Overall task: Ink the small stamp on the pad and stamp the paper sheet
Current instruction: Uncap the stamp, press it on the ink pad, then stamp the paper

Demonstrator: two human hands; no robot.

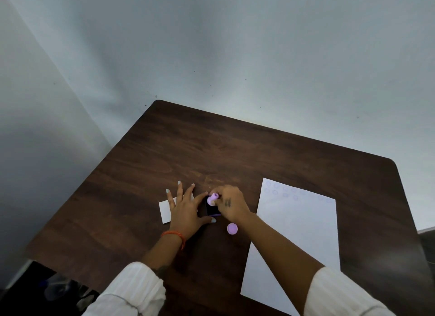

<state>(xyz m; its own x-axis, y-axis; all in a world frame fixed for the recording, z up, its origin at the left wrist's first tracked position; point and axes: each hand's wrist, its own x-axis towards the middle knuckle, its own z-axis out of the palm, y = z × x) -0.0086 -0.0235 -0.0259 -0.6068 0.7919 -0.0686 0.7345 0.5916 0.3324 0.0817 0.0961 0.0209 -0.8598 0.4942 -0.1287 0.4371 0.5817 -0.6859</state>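
Note:
A small purple stamp (213, 198) stands on the dark ink pad (211, 210) in the middle of the brown table (164, 151). My right hand (229, 204) pinches the stamp from the right and presses it down on the pad. My left hand (184, 208) lies flat with fingers spread, its thumb and forefinger bracing the pad's left side. The white paper sheet (296, 231) lies to the right, with several faint round stamp marks along its far edge.
A round purple cap (232, 228) lies just in front of the pad. A white card or lid (165, 210) sits partly under my left hand. Grey walls close in behind and to the left of the table.

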